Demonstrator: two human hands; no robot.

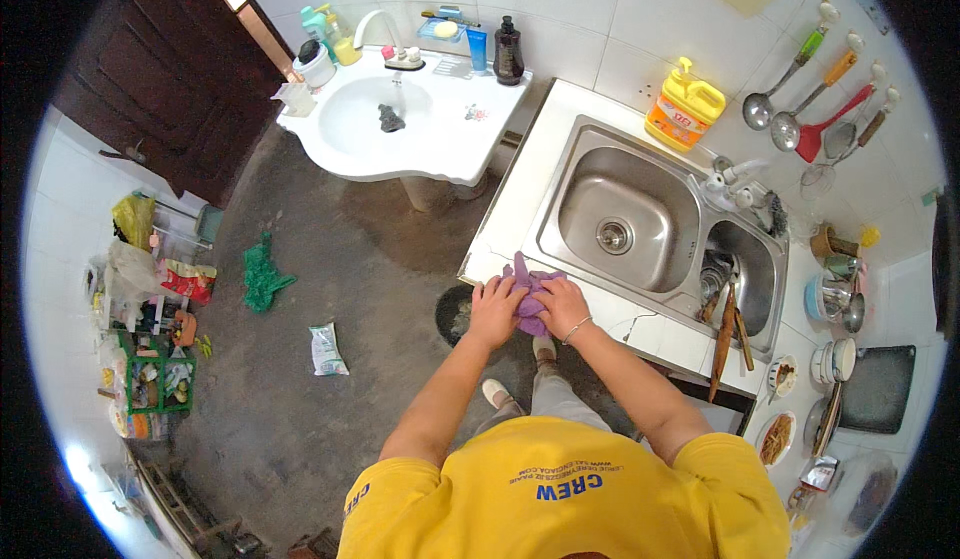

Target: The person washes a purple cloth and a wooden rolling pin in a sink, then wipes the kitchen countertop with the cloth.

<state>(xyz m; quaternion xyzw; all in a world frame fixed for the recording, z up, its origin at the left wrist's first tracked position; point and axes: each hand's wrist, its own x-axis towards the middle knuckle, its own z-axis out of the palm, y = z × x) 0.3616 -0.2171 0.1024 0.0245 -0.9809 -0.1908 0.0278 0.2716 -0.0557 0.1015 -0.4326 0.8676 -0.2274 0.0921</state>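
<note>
A crumpled purple cloth [526,271] is bunched at the front left corner of the white tiled counter [490,244]. My left hand [495,311] grips the cloth's left side, fingers curled into it. From the other side my right hand [562,306], with a bracelet at the wrist, is closed on the same cloth. Just beyond lies the double steel sink [590,259], its large left basin bare around the drain. In the smaller right basin sit metal utensils, and wooden-handled tools [728,334] lean out over the sink's front rim.
A yellow jug [686,107] stands behind the sink; ladles [790,124] hang on the wall. Food plates [776,439] sit at right. A white washbasin [340,144] is at the back left. A dark bucket [453,316], green bag [263,274] and white packet [327,350] are on the floor.
</note>
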